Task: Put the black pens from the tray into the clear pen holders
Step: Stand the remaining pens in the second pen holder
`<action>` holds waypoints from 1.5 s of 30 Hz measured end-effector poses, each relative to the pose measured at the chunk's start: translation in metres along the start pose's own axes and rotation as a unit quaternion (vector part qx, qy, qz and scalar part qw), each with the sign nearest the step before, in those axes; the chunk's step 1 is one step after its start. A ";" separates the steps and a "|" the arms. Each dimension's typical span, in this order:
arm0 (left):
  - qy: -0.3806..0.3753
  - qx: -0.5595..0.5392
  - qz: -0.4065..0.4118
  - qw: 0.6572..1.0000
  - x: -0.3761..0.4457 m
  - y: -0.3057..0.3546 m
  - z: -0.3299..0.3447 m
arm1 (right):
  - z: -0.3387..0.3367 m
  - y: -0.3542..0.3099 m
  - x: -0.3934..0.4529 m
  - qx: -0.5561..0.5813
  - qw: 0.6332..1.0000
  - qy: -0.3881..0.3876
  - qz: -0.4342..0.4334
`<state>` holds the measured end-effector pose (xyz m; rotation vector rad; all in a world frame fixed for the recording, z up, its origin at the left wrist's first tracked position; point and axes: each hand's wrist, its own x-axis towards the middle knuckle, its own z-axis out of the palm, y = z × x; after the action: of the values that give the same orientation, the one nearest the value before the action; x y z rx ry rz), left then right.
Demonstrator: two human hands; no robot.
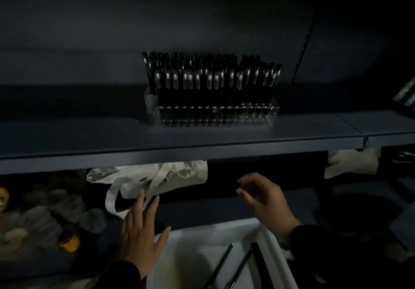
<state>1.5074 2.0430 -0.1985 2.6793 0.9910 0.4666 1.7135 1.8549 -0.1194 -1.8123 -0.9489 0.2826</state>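
left hand [140, 228] spread flat on tray [193, 239] corner; right hand [267, 199] loosely curled, empty, above tray.

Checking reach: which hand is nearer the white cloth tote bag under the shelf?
Left. The left hand has fingertips at the white cloth tote bag's strap; the right hand hovers apart, to its right.

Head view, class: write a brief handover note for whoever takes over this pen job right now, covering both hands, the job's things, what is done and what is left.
Left hand: open, fingers straight, at the white tray's left corner, holding nothing.
Right hand: loosely curled above the tray, apparently empty; blurred.
Clear pen holder stands on the upper shelf, almost full of black pens.
Done: most pens are in the holder.
Left: a few loose pens in the tray.
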 end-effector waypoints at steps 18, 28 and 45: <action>-0.162 -0.186 -0.292 0.924 -0.044 -0.033 0.082 | 0.104 0.169 -0.070 -0.301 0.894 -0.331 0.011; -0.162 -0.147 -0.272 0.937 -0.041 -0.030 0.064 | 0.088 0.122 -0.057 -0.207 0.915 -0.318 0.138; 0.131 -0.312 -0.128 0.932 0.103 0.048 -0.113 | -0.075 -0.101 0.083 0.049 0.995 -0.004 -0.081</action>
<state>1.5669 2.0887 -0.0571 1.9269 1.0251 0.9186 1.7641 1.8796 0.0208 -1.6355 -1.0630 0.2317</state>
